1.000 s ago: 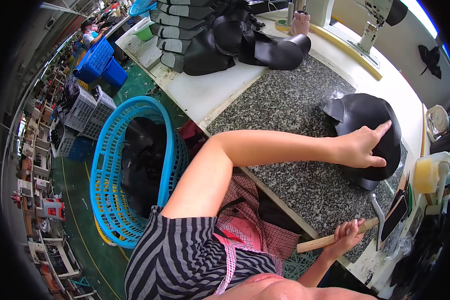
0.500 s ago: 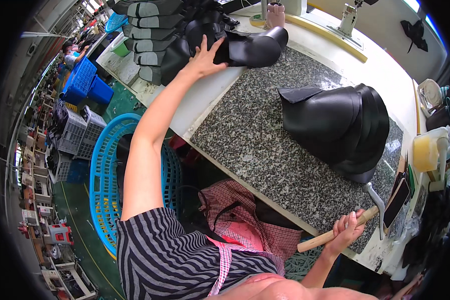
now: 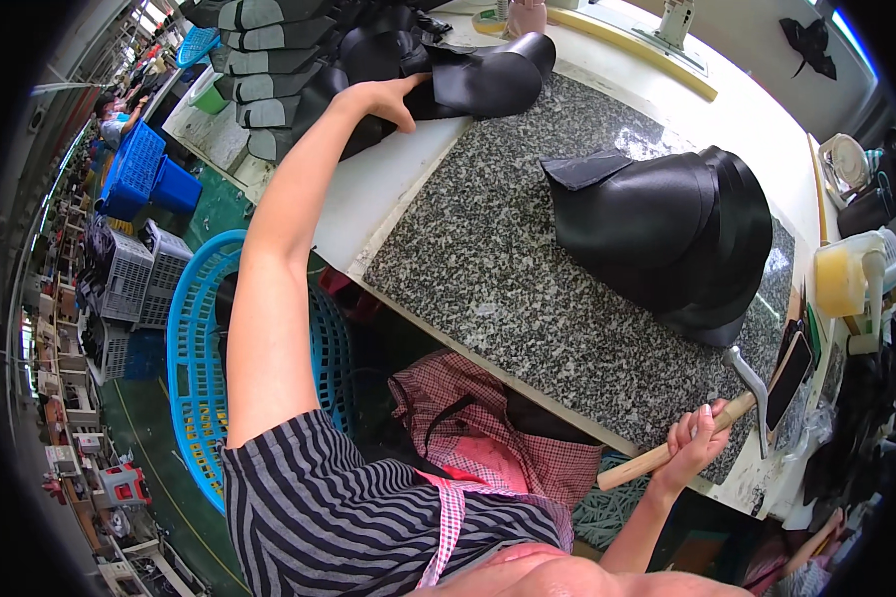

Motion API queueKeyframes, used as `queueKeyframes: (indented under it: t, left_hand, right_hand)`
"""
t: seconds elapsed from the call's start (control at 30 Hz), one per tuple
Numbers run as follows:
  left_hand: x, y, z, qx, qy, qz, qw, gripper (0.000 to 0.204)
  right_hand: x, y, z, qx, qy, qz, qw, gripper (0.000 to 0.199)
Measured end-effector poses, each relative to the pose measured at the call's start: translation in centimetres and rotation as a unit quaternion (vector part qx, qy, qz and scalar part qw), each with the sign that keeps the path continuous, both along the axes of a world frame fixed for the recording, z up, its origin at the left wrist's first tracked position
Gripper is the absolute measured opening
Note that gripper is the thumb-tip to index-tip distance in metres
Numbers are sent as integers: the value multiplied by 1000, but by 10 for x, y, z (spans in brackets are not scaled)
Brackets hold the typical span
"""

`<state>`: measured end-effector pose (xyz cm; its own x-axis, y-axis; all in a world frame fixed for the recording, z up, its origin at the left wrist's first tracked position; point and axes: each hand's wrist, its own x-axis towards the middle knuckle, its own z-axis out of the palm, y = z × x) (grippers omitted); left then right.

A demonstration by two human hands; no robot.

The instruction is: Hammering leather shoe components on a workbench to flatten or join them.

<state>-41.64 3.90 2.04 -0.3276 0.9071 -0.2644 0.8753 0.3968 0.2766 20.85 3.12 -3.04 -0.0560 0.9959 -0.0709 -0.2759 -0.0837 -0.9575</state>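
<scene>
At the far left of the table, my left hand (image 3: 378, 99) reaches to a pile of black leather pieces (image 3: 380, 50). Its thumb and forefinger are apart, beside the near end of a curved black leather piece (image 3: 498, 80); the other fingers are mostly hidden. My right hand (image 3: 697, 443) is closed around the wooden handle of a hammer (image 3: 635, 468) at the near right. The hammer's curved metal head (image 3: 752, 383) points away, near a stack of overlapping black leather pieces (image 3: 657, 239) on the speckled stone slab (image 3: 458, 249).
Grey-lined pieces (image 3: 274, 75) lie in a row at the far left. A blue plastic basket (image 3: 184, 368) stands on the floor by my left arm. Along the right edge are a container of yellowish stuff (image 3: 841, 279) and a dark phone-like slab (image 3: 789, 383). Part of a machine (image 3: 677, 25) stands at the back.
My left hand has turned, drawing its spread fingers down beside the curved leather piece. My right hand still grips the hammer. The whole view has shifted slightly.
</scene>
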Motion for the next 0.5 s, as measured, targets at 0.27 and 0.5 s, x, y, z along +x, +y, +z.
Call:
queueKeyframes:
  t: [0.27,0.5]
  left_hand:
    - [25,-6,-4,43,253,2,966,80]
    - [24,-2,-5,135,451,-6,882,47]
  right_hand:
    - [0,0,2,2,-3,-4,1000,10]
    - [0,1,1,-3,2,9,1000,11]
